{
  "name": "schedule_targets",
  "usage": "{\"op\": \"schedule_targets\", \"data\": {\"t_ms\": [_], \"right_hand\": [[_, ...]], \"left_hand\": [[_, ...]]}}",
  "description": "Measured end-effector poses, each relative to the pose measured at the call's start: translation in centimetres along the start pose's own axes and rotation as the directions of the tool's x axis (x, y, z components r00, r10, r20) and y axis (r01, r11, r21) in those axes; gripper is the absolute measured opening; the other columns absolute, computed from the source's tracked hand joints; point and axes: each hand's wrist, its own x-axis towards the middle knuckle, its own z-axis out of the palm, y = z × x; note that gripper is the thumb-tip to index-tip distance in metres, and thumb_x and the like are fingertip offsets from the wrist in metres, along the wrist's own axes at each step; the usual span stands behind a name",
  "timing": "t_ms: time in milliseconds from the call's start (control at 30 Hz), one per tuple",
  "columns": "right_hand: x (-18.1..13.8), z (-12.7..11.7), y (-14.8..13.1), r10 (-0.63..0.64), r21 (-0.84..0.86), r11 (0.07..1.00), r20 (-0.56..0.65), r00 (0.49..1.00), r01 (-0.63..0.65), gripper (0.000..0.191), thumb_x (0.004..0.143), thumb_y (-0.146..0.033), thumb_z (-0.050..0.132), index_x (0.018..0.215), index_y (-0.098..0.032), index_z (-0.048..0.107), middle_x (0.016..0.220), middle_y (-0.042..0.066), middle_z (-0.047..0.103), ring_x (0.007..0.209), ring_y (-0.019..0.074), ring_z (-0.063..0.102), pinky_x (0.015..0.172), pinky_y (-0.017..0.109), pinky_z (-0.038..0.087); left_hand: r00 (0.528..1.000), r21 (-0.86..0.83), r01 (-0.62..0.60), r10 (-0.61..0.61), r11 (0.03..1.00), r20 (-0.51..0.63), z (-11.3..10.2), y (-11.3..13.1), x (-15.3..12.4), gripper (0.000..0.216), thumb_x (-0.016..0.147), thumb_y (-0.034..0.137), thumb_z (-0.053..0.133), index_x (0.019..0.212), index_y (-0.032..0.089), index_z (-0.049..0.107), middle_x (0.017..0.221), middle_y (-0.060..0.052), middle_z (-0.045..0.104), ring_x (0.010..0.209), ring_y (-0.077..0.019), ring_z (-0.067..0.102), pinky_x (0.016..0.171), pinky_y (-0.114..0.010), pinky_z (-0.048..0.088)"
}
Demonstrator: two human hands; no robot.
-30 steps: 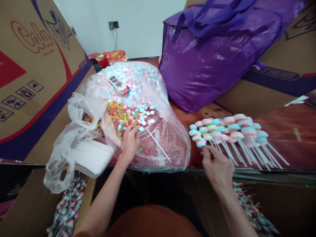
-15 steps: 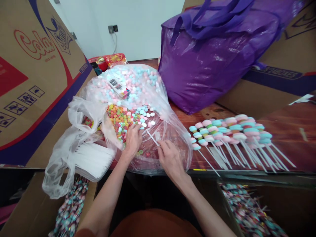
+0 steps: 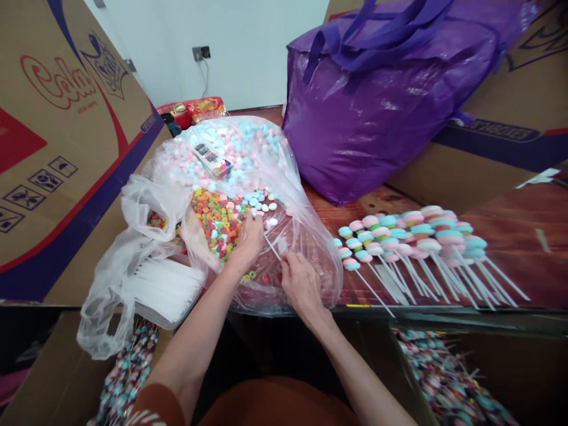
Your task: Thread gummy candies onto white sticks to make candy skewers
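My right hand (image 3: 302, 285) pinches the lower end of a thin white lollipop stick (image 3: 272, 246), which points up and left. At its upper end is my left hand (image 3: 249, 239), fingertips drawn together over the loose sweets; what they hold is hidden. Just beyond the fingertips lie pink, white and blue marshmallows (image 3: 268, 207). Small coloured ring gummies (image 3: 213, 216) are heaped to the left of that hand. Both hands work over a clear plastic bag (image 3: 317, 234) spread on the table.
Finished marshmallow skewers (image 3: 417, 236) lie in rows at right. A purple bag (image 3: 368, 112) stands behind. White sticks (image 3: 166, 288) fill a plastic pack at left. A large carton (image 3: 66, 148) borders the left side. Boxes of wrapped sweets (image 3: 444, 373) sit below the table edge.
My left hand has shifted slightly right and up among the sweets, closer to the stick. My right hand still holds the stick and has moved slightly left.
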Motion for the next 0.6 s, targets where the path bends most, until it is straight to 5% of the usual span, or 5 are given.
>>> {"op": "schedule_targets", "data": {"t_ms": [133,333,467,533,600], "right_hand": [[0.0,-0.2,0.0,0.034,-0.044,0.998,-0.007,0.999,-0.034,0.020,0.092,-0.014,0.041,0.091,-0.014,0.061,0.084,0.011,0.065,0.078,0.0220,0.060,0.067,0.030,0.041],[-0.5,-1.5,0.1,0.032,0.147,0.989,-0.057,0.998,-0.024,0.022,0.090,-0.018,0.039,0.096,-0.014,0.060,0.085,0.013,0.070,0.075,0.0244,0.065,0.064,0.032,0.046],[-1.3,-2.5,-0.4,-0.036,0.366,0.930,-0.013,0.999,0.039,0.034,0.091,-0.018,0.039,0.114,-0.012,0.064,0.088,0.010,0.075,0.076,0.0242,0.071,0.070,0.034,0.053],[-1.8,-2.7,-0.9,-0.064,0.447,0.893,0.019,0.998,0.049,0.037,0.093,-0.019,0.040,0.118,-0.014,0.067,0.095,0.010,0.077,0.081,0.0235,0.073,0.075,0.034,0.055],[-2.2,-2.7,-1.3,-0.067,0.496,0.868,0.053,0.996,0.032,0.037,0.095,-0.021,0.042,0.119,-0.016,0.070,0.101,0.009,0.078,0.085,0.0228,0.075,0.079,0.034,0.057]], "left_hand": [[0.998,-0.053,-0.046,0.048,0.998,0.030,0.1,-0.8,-0.3,0.031,0.089,0.005,0.038,0.103,0.013,0.064,0.119,-0.018,0.054,0.089,-0.0226,0.060,0.082,-0.033,0.046],[0.988,-0.398,-0.109,0.053,0.911,-0.148,0.7,-2.5,-2.2,0.022,0.085,0.011,0.051,0.099,0.018,0.066,0.095,-0.007,0.064,0.089,-0.0206,0.060,0.085,-0.032,0.047],[0.986,-0.842,0.041,-0.160,0.537,-0.054,1.6,-3.1,-4.7,0.027,0.086,0.026,0.059,0.111,0.019,0.066,0.090,-0.004,0.068,0.074,-0.0148,0.061,0.074,-0.028,0.051],[0.977,-0.939,0.094,-0.213,0.330,0.023,1.9,-3.2,-5.8,0.033,0.084,0.033,0.064,0.113,0.017,0.067,0.094,-0.005,0.070,0.073,-0.0136,0.062,0.073,-0.027,0.052],[0.968,-0.969,0.110,-0.247,0.221,0.053,2.0,-3.3,-6.6,0.033,0.081,0.036,0.067,0.107,0.016,0.070,0.093,-0.004,0.071,0.074,-0.0128,0.061,0.074,-0.026,0.052]]}}
